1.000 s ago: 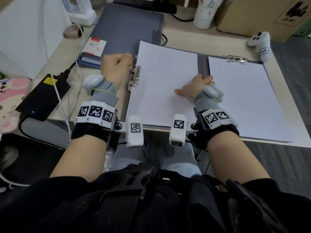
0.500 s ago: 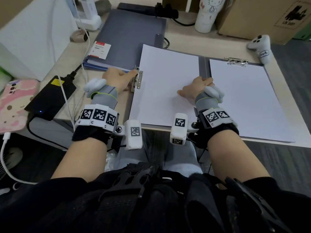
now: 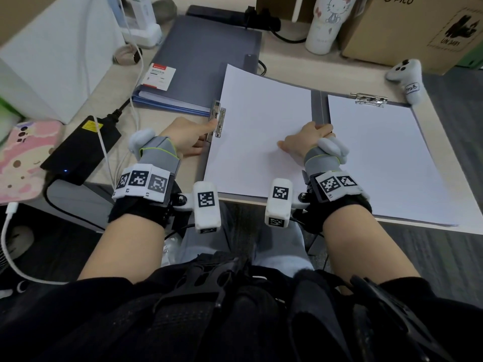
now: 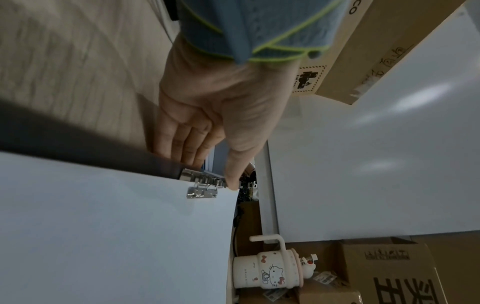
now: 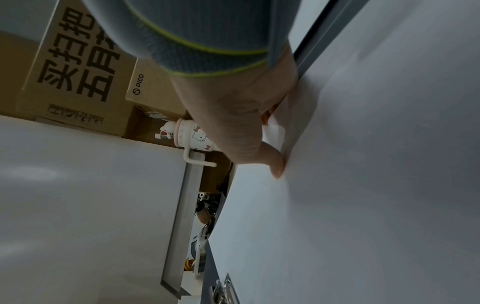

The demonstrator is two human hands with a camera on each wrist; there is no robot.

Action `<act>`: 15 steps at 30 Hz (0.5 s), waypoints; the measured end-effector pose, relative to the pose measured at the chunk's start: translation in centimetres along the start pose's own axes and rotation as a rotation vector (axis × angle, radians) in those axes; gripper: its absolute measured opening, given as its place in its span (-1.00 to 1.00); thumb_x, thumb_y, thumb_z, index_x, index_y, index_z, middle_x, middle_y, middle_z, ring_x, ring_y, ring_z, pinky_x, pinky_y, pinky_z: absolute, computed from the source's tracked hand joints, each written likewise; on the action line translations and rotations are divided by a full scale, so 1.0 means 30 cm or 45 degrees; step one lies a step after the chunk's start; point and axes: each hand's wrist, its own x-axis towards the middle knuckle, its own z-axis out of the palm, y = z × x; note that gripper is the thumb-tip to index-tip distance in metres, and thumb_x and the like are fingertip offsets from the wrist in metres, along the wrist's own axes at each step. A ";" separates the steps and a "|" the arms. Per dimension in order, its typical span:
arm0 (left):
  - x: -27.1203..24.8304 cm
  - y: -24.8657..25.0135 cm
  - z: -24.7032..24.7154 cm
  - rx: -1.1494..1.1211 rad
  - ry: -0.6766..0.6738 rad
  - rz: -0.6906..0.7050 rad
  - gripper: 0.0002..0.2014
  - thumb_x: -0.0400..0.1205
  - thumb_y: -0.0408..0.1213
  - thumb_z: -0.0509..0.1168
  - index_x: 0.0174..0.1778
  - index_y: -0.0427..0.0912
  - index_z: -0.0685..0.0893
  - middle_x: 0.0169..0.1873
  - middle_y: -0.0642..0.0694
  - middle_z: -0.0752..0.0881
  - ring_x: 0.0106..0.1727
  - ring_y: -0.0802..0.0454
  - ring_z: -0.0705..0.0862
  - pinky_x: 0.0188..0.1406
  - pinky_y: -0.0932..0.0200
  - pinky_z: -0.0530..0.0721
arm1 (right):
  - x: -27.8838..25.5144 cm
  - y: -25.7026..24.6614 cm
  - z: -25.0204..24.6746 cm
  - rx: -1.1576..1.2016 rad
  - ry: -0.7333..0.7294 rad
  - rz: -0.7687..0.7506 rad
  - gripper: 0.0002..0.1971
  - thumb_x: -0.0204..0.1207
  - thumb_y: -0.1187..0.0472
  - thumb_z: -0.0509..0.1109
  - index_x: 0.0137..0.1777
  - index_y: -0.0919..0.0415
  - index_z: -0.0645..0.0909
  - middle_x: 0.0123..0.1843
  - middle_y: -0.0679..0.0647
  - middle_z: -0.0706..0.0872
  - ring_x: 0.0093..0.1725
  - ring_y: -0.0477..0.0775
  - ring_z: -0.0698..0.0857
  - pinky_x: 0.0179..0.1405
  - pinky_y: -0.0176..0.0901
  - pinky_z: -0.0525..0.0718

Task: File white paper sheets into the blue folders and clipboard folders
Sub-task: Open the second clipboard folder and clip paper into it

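Note:
An open grey clipboard folder (image 3: 316, 105) lies on the desk in the head view. On its left half lies a white sheet (image 3: 261, 121), with a metal clip (image 3: 219, 118) on its left edge. My left hand (image 3: 205, 135) sits at that clip; in the left wrist view its thumb (image 4: 231, 174) presses the clip (image 4: 201, 190) while the fingers reach under the folder's edge. My right hand (image 3: 307, 142) holds the sheet's right edge by the spine, thumb (image 5: 275, 164) on top. The right half carries another sheet (image 3: 379, 158) under a top clip (image 3: 368, 99). A closed blue folder (image 3: 203, 61) lies behind.
A black power adapter (image 3: 81, 145), white cable (image 3: 103, 150) and pink phone (image 3: 23, 158) lie left of the folder. A white mug (image 3: 324, 22), cardboard box (image 3: 418, 30) and white controller (image 3: 407, 79) stand at the back right. The desk's front edge runs just under my wrists.
My left hand has slid nearer along the folder's left edge, from the clip's far end to its near end. The right hand has stayed on the sheet.

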 end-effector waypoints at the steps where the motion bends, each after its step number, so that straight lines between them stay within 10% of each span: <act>1: 0.000 -0.004 0.001 0.004 0.010 0.003 -0.75 0.55 -0.03 0.37 -0.23 -0.16 0.60 -0.10 -0.15 0.62 -0.25 0.08 0.60 -0.21 0.30 0.64 | -0.001 0.001 0.001 0.001 0.001 -0.002 -0.28 0.38 -0.06 0.42 0.44 0.30 0.28 0.44 0.24 0.24 0.40 0.27 0.31 0.37 0.01 0.35; 6: -0.002 -0.015 0.016 0.015 0.047 0.069 -0.77 0.61 -0.25 0.33 -0.37 -0.15 0.55 -0.30 -0.10 0.59 -0.40 0.16 0.54 -0.58 0.51 0.62 | -0.004 0.002 0.009 0.034 0.017 -0.003 -0.27 0.36 -0.06 0.43 0.43 0.29 0.29 0.42 0.22 0.25 0.38 0.26 0.32 0.35 -0.02 0.35; 15: 0.026 -0.025 0.038 0.129 0.248 0.118 -0.71 0.58 -0.39 0.35 -0.45 -0.10 0.50 -0.62 -0.02 0.61 -0.52 0.09 0.61 -0.42 0.27 0.64 | -0.008 0.012 0.003 0.082 0.012 -0.015 -0.36 0.34 -0.03 0.45 0.35 0.25 0.35 0.40 0.19 0.27 0.37 0.26 0.33 0.30 -0.04 0.35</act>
